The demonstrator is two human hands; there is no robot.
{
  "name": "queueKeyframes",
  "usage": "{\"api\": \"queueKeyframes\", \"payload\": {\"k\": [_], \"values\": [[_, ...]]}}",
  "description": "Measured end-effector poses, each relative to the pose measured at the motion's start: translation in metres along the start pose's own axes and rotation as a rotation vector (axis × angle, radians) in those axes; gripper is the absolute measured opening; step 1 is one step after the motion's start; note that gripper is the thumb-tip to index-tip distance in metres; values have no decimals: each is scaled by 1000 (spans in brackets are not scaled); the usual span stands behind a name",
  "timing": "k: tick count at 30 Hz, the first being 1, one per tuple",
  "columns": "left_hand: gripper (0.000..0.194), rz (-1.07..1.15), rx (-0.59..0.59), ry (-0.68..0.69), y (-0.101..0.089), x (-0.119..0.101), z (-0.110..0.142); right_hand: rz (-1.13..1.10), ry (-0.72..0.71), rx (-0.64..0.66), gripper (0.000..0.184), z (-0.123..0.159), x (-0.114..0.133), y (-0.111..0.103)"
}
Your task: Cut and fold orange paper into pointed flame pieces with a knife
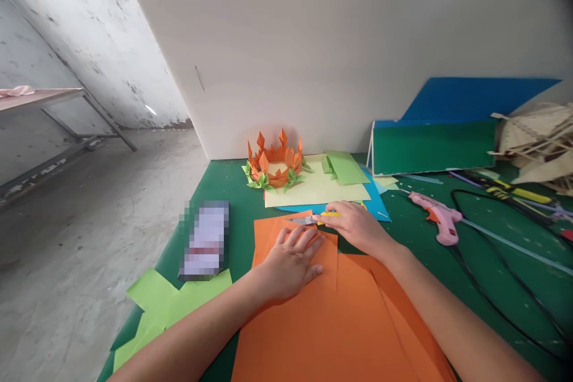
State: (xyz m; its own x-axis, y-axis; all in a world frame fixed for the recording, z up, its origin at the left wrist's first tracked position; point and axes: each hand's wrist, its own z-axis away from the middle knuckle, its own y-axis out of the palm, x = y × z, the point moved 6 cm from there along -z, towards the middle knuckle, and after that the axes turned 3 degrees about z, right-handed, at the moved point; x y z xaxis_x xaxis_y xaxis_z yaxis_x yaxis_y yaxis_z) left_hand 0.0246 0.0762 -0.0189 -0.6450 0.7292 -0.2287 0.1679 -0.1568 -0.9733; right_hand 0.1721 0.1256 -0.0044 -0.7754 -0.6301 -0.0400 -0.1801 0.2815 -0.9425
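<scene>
My left hand (293, 261) lies flat with its fingers spread, pressing on a smaller piece of orange paper (330, 256). Beneath that are larger orange sheets (322, 334), reaching to the bottom of the view. My right hand (351, 224) is closed around a yellow-handled utility knife (329, 215). Its silver blade points left and lies across the small orange paper, just beyond my left fingertips. Behind my hands stands an orange folded-paper crown (276, 161) with green paper leaves around its base. My right fingers cover part of the knife's handle.
A phone (206, 239) and light green paper pieces (168, 301) lie on the left. Pale yellow paper (313, 191) and folded green paper (347, 168) are behind. At right are a pink glue gun (436, 215), its black cord and a green board (432, 146). A white panel (286, 59) stands behind.
</scene>
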Motion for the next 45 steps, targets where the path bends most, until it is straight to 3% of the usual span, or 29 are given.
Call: {"api": "queueKeyframes", "payload": {"k": [13, 19, 23, 27, 30, 33, 37, 38, 41, 45], "values": [[58, -58, -42, 16, 6, 2, 0, 57, 93, -79, 37, 3, 7, 3], [81, 22, -130, 46, 2, 2, 1, 54, 173, -91, 37, 31, -18, -8], [87, 120, -141, 24, -8, 1, -3, 133, 300, -118, 39, 50, -36, -12], [87, 148, -159, -25, -14, 4, -6, -58, 268, -196, 40, 49, -22, -16], [84, 142, -185, -39, -14, 7, -7, -298, 166, -106, 44, 43, 2, -12], [80, 118, -212, -84, -12, 15, -6, -439, 164, 57, 51, 47, 17, -5], [62, 99, -219, -141, -11, 24, -7, -533, 221, 295, 91, 65, 21, 3], [59, 97, -218, -143, -12, 25, -8, -549, 223, 343, 93, 68, 22, 4], [54, 88, -215, -152, -13, 27, -10, -578, 234, 420, 85, 72, 24, 2], [47, 62, -213, -167, -11, 29, -11, -601, 246, 425, 62, 65, 30, -5]]}}
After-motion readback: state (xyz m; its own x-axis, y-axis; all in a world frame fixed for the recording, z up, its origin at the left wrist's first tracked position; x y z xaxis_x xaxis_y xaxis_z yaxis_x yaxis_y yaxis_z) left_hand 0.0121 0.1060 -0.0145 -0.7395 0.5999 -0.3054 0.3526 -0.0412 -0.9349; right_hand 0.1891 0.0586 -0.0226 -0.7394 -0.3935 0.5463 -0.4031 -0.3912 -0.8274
